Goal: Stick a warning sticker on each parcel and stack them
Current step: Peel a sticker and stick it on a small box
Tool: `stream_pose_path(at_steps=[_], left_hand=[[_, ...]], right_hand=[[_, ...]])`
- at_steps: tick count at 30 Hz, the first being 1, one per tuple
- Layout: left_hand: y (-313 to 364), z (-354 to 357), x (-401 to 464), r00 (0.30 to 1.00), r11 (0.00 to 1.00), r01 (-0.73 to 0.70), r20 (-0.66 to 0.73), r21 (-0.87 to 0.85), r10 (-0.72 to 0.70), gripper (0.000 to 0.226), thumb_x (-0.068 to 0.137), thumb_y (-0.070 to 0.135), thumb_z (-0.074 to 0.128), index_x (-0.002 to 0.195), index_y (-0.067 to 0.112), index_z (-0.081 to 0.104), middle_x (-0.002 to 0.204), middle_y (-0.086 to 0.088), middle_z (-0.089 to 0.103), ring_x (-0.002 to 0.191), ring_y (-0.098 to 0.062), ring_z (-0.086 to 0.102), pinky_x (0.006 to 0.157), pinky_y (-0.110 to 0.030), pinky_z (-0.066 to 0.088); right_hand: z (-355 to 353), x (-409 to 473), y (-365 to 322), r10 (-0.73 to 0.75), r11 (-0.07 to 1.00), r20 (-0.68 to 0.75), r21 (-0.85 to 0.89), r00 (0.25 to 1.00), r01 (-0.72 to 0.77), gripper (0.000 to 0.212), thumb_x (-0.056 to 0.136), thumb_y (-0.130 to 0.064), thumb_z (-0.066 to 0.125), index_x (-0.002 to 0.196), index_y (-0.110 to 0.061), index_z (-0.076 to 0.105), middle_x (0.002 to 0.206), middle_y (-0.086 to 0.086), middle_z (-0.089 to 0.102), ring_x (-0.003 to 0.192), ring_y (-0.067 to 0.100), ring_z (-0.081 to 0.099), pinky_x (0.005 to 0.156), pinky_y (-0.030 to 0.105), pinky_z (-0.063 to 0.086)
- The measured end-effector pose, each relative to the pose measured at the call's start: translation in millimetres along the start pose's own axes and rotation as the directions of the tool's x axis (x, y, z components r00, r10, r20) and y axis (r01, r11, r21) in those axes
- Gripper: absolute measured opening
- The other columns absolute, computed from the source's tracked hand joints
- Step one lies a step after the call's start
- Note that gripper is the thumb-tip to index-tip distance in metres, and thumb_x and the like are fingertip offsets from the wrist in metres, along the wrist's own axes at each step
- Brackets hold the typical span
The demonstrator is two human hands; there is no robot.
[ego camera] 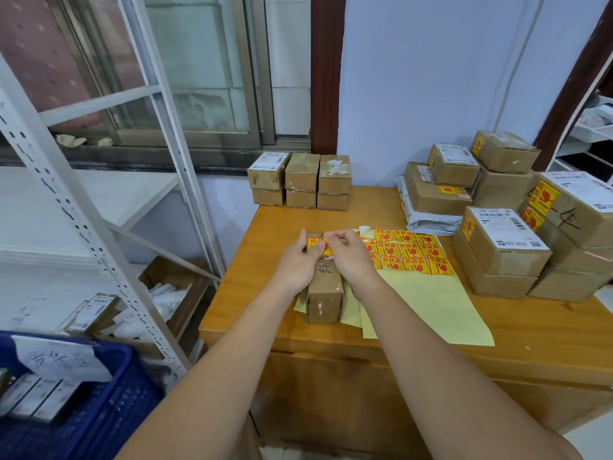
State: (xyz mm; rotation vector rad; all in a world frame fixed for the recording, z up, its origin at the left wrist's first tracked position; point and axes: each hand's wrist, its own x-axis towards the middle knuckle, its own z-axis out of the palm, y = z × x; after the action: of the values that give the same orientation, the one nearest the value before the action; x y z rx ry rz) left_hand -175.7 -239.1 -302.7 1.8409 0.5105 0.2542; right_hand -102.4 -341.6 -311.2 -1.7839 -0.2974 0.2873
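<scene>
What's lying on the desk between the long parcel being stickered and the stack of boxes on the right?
In the head view, a sheet of yellow-and-red warning stickers on pale yellow backing paper lies between the long parcel and the stacked boxes.

My wooden counter (547, 330) holds lots of things. Pale yellow backing sheets (428, 303) lie flat in the middle, with a long cardboard parcel (326, 293) on them and a sheet of yellow and red warning stickers (411, 254). Six small boxes (300, 180) stand stacked at the far edge. More stacked parcels (530, 227) sit on the right.
</scene>
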Motion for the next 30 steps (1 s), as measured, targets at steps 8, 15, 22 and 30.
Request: stream_pose_path(at_steps=[8, 15, 22, 30], left_hand=[[0, 0, -1, 1.0, 1.0, -0.01, -0.011, 0.009, 0.01, 0.062, 0.11, 0.041, 0.043, 0.164, 0.024, 0.02, 0.165, -0.004, 0.033, 0.147, -0.023, 0.039, 0.112, -0.034, 0.041], [-1, -1, 1, 1.0, 1.0, 0.004, -0.013, -0.024, -0.004, 0.062, 0.109, 0.041, 0.046, 0.163, 0.025, 0.022, 0.164, -0.004, 0.036, 0.145, -0.024, 0.042, 0.114, -0.04, 0.042], [-3, 5, 3, 0.999, 0.998, 0.013, -0.047, -0.054, -0.015, 0.06, 0.11, 0.039, 0.043, 0.163, 0.025, 0.021, 0.161, -0.003, 0.041, 0.141, -0.023, 0.046, 0.108, -0.033, 0.044], [-6, 4, 2, 0.998, 1.0, 0.008, -0.069, -0.019, -0.009, 0.058, 0.109, 0.044, 0.042, 0.162, 0.028, 0.026, 0.159, -0.003, 0.044, 0.138, -0.024, 0.049, 0.112, -0.043, 0.045]], right_hand=[[-8, -13, 15, 0.04, 0.981, 0.156, 0.184, 0.987, -0.069, 0.066, 0.092, -0.05, 0.066, 0.151, -0.028, 0.044, 0.145, -0.003, 0.054, 0.125, 0.018, 0.059, 0.106, 0.046, 0.05], [-12, -26, 14, 0.042, 0.978, 0.196, 0.191, 0.98, -0.08, 0.062, 0.096, -0.04, 0.066, 0.152, -0.032, 0.042, 0.142, -0.01, 0.056, 0.122, 0.014, 0.061, 0.104, 0.042, 0.052], [-21, -51, 17, -0.018, 0.993, 0.246, 0.117, 0.969, -0.011, 0.033, 0.092, -0.042, 0.07, 0.122, -0.049, 0.058, 0.116, -0.025, 0.063, 0.11, -0.001, 0.061, 0.093, 0.027, 0.052], [-21, -61, 14, -0.035, 0.997, 0.143, 0.069, 0.989, 0.025, 0.054, 0.093, -0.047, 0.068, 0.142, -0.029, 0.054, 0.126, -0.013, 0.059, 0.114, 0.005, 0.057, 0.092, 0.026, 0.051]])
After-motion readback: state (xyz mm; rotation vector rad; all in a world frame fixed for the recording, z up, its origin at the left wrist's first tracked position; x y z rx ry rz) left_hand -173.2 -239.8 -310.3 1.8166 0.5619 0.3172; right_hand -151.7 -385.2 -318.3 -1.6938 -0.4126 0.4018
